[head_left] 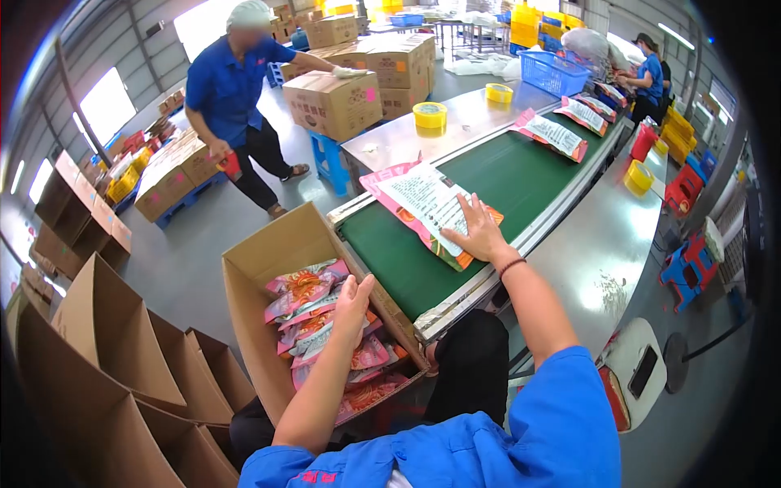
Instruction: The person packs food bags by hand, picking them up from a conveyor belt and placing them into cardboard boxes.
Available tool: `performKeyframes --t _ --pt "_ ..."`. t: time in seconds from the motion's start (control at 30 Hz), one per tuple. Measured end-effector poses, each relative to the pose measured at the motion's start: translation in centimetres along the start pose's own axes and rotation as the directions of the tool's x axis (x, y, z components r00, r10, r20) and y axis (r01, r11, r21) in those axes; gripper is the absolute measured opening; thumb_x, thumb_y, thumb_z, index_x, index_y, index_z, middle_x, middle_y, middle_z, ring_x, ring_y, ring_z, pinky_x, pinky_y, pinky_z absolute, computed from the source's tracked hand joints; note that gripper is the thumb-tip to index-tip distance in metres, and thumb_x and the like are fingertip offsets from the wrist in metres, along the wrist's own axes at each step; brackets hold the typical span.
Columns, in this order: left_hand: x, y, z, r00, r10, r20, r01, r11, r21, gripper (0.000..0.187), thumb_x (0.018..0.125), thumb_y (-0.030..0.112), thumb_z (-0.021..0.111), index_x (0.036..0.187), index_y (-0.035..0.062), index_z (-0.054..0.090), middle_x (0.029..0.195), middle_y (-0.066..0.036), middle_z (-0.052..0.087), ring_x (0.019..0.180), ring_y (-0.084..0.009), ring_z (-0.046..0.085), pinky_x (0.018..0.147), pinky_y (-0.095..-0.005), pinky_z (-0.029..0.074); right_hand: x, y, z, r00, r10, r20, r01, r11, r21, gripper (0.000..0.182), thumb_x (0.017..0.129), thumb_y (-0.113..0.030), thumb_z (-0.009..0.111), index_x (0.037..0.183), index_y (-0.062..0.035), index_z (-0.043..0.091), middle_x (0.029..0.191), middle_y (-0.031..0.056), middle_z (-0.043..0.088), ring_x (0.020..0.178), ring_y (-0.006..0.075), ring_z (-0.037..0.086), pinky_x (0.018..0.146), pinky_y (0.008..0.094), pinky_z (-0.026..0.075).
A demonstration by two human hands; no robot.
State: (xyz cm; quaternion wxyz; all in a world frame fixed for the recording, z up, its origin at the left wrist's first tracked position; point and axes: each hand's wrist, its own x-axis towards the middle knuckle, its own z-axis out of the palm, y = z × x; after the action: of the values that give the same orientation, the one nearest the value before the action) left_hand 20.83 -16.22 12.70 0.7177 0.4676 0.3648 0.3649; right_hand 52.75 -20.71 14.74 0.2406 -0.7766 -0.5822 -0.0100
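My right hand [478,232] rests on a pink and white printed food bag [427,203], fingers spread across its label side. That bag lies flat on the green conveyor belt [386,268], near the belt's close end. Over the right side of an open cardboard box [252,260] hovers my left hand [354,307], its fingers stretched out and nothing in it. Inside the box are several pink and orange bags [317,309], stacked on one another. My left forearm hides part of them.
More bags [553,134] lie farther up the belt. Tape rolls [429,115] sit on the metal tables alongside. Empty cartons [114,342] stand at left. A co-worker in blue [232,85] touches a closed carton [333,106]. A phone [643,368] lies on a stool at right.
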Motion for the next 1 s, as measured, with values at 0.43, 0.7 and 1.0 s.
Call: performKeyframes --t 0.43,0.7,1.0 --pt "-0.9 0.8 -1.4 0.984 -0.172 0.054 0.18 0.955 -0.234 0.087 0.088 0.044 0.065 0.147 0.0019 0.018 0.155 -0.017 0.012 0.146 -0.0304 0.006 0.118 -0.0421 0.007 -8.7 -4.1 -1.9 0.953 -0.222 0.205 0.186 0.966 0.182 0.081 0.086 -0.051 0.061 0.145 -0.0031 0.032 0.148 0.0252 0.031 0.142 0.0386 0.02 0.115 0.0479 0.021" --pt "1.4 0.7 -2.0 0.978 -0.135 0.158 0.189 0.895 -0.405 0.059 0.092 0.038 0.062 0.136 0.0052 0.042 0.138 -0.011 0.048 0.128 -0.0241 0.045 0.108 -0.0409 0.034 -11.8 -7.1 -1.7 0.92 -0.309 0.242 0.32 0.947 -0.007 0.056 0.095 -0.04 0.049 0.142 -0.0099 0.041 0.145 0.012 0.042 0.139 0.0404 0.025 0.113 0.0586 0.018" --pt "0.7 0.1 -5.7 0.991 -0.13 0.033 0.128 0.844 -0.521 0.048 0.089 0.014 0.066 0.131 0.0005 0.047 0.126 -0.016 0.058 0.112 -0.0281 0.06 0.096 -0.0435 0.051 -11.5 -7.3 -2.4 0.962 -0.268 0.061 0.238 0.924 0.297 0.038 0.093 -0.03 0.056 0.122 -0.0059 0.06 0.137 0.0199 0.049 0.134 0.0432 0.035 0.11 0.0583 0.023"
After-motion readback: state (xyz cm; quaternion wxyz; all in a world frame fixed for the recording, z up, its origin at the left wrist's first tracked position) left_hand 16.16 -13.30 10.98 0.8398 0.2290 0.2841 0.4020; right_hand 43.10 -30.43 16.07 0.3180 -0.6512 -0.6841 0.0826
